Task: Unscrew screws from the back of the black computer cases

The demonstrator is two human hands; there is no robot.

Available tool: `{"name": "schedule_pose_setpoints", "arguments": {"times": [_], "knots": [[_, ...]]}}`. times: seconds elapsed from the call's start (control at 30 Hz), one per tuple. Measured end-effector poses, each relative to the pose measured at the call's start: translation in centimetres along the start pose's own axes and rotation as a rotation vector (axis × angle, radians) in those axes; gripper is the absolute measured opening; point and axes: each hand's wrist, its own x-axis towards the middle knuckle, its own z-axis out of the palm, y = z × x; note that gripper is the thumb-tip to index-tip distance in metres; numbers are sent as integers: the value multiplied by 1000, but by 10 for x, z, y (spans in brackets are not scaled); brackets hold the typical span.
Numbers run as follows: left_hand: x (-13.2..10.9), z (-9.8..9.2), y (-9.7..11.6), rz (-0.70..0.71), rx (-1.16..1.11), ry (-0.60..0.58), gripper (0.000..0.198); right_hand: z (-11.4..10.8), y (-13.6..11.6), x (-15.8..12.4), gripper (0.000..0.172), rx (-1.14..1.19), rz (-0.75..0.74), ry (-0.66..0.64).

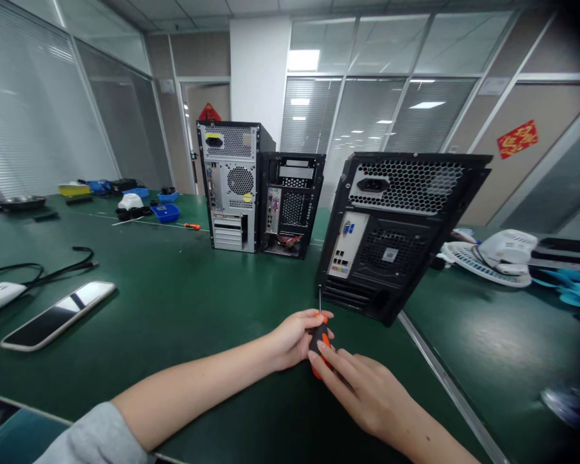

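Observation:
An orange and black screwdriver [319, 341] is held between my two hands, its thin metal shaft pointing away from me, with the tip near the lower left corner of a black computer case [391, 245]. My left hand [297, 336] has its fingers closed around the upper part of the handle. My right hand [362, 386] pinches the lower part of the handle from the right. The case stands on the green table with its rear panel towards me. Whether the tip touches the case cannot be made out.
Two more computer cases [229, 187] [292, 206] stand behind. A phone [58, 317] and cables lie left; a blue tray [165, 212] and another screwdriver [192, 226] are farther back. Fan parts [488, 261] lie right, beyond a metal table seam [449, 386].

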Motion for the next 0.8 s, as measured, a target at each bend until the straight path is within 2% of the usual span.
{"name": "schedule_pose_setpoints", "arguments": {"times": [0.8], "knots": [[8, -9, -5, 29, 125, 19, 17, 5, -4, 1, 28, -12, 59, 69]]}}
